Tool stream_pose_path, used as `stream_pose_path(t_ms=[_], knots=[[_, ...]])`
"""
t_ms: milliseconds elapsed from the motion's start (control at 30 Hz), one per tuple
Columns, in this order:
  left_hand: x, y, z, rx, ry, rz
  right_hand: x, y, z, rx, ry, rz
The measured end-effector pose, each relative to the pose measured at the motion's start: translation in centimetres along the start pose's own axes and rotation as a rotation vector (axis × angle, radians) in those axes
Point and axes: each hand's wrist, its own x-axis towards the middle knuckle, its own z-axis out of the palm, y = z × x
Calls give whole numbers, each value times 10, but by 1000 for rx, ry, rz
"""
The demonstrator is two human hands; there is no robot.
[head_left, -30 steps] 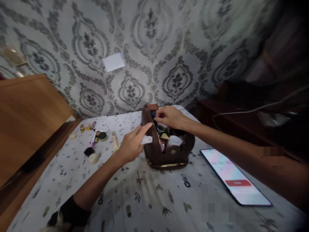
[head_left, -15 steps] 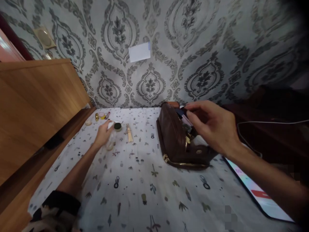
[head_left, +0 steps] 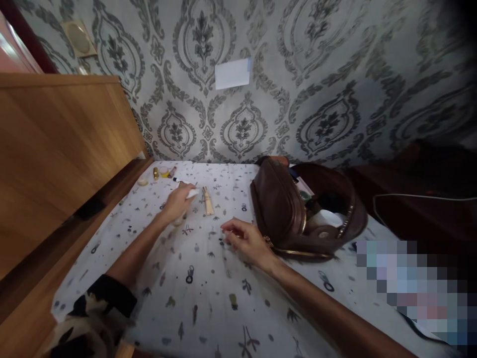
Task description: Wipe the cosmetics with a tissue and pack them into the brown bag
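My left hand (head_left: 178, 203) is over the left part of the patterned cloth, its fingers closed on a small white object (head_left: 193, 193) whose kind is too blurred to tell. Just right of it lies a beige squeeze tube (head_left: 208, 201). Behind those fingers a white tube with a black cap (head_left: 176, 179) partly shows, and a pale roundish item (head_left: 179, 219) is half hidden below. My right hand (head_left: 249, 242) hovers left of the brown leather bag (head_left: 278, 199), its fingers loosely bent and apart, nothing visible between them. The bag is unzipped, with a pink-and-green packet (head_left: 304, 189) and something white inside.
Near the wall at the back left are a gold cap-like piece (head_left: 155, 173), a yellow item (head_left: 164, 172), a pinkish tube (head_left: 172, 172) and a pale round piece (head_left: 142, 181). A wooden cabinet (head_left: 67, 159) borders the left. A cable (head_left: 410, 197) runs at right.
My right hand has moved left, out from over the bag, to the middle of the cloth. My left hand has shifted right with the white object; the green-lidded jar beside it no longer shows.
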Motion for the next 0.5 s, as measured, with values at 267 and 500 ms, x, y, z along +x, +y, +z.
stream_pose_path(t_ms=[267, 500], knots=[[13, 43, 50, 213, -299, -190, 10, 19, 23, 438, 123, 261], [6, 39, 52, -42, -249, -256, 1, 23, 33, 592, 242, 339]])
